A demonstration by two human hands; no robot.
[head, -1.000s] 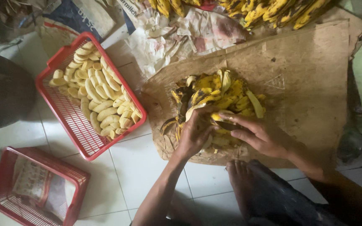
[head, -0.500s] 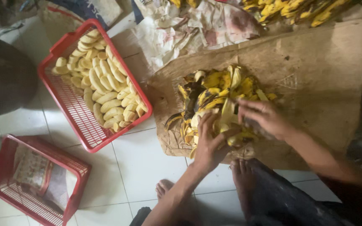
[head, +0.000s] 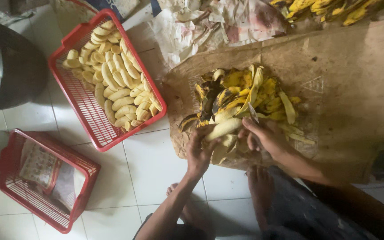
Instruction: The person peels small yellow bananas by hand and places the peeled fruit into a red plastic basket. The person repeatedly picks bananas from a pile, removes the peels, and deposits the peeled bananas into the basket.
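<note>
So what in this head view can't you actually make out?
- Thin pale blade in the right hand: its handle is hidden by the fingers.
- Dark round container: cut off by the left edge; contents unseen.
- Unpeeled bananas: cropped by the top edge.
- Lower red basket: printed paper covers its bottom.
- Left hand: its grip on the peeled banana is partly hidden.
</note>
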